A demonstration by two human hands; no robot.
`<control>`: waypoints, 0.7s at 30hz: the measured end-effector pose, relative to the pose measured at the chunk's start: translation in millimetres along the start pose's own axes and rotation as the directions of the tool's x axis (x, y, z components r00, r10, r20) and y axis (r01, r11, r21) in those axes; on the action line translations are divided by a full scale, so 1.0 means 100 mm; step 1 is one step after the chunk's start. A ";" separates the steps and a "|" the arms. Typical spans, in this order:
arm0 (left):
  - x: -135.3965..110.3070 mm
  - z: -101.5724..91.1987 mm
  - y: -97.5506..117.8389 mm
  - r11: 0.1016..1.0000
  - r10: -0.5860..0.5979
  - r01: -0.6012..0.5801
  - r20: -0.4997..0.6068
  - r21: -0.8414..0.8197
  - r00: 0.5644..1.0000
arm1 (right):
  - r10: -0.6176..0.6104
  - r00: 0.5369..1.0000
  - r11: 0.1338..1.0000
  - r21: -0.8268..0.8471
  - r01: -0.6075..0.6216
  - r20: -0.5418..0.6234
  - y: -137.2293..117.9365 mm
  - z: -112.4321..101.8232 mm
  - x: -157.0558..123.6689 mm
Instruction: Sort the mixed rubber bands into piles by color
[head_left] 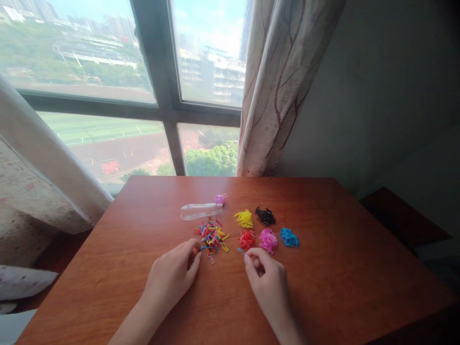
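A mixed heap of small coloured rubber bands (212, 236) lies on the wooden table (143, 239). To its right sit sorted piles: yellow (244, 218), black (265, 216), red (247, 239), pink (268, 239) and blue (289, 237). My left hand (172, 278) rests at the heap's near left edge, fingers pinched on a small orange band (195, 250). My right hand (264, 280) is below the red pile, fingers pinched on a small blue band (240, 250).
A clear plastic bottle (201, 211) with a pink cap (220, 199) lies on its side behind the heap. Behind the table are a window and patterned curtains (283, 86). A dark wall stands at the right. A cushion (25, 280) lies at the left.
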State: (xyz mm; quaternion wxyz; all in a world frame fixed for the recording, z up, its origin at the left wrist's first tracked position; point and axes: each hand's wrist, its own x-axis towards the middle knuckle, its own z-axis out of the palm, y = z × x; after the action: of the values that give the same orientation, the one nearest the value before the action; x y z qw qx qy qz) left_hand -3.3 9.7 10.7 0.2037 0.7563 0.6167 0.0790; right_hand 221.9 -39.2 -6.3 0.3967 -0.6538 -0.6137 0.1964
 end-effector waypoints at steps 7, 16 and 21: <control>0.00 -0.01 0.02 1.000 0.001 -0.001 -0.006 -0.016 1.000 | 0.141 0.968 0.961 -0.206 -0.183 -0.207 0.64 -0.72 0.16; -0.01 -0.01 0.01 1.000 0.000 0.000 -0.001 -0.011 1.000 | 0.295 0.900 0.890 -0.250 -0.380 -0.321 1.13 -0.92 0.19; 0.00 -0.01 0.01 1.000 -0.004 0.004 0.004 -0.012 1.000 | 0.305 0.907 0.886 -0.261 -0.382 -0.292 1.13 -0.84 0.23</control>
State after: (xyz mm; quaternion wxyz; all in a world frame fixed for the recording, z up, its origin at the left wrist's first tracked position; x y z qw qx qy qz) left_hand -2.5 9.7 12.2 0.2095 0.7541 0.6172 0.0809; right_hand 361.3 -32.5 -35.8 0.3188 -0.8260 -0.4574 0.0828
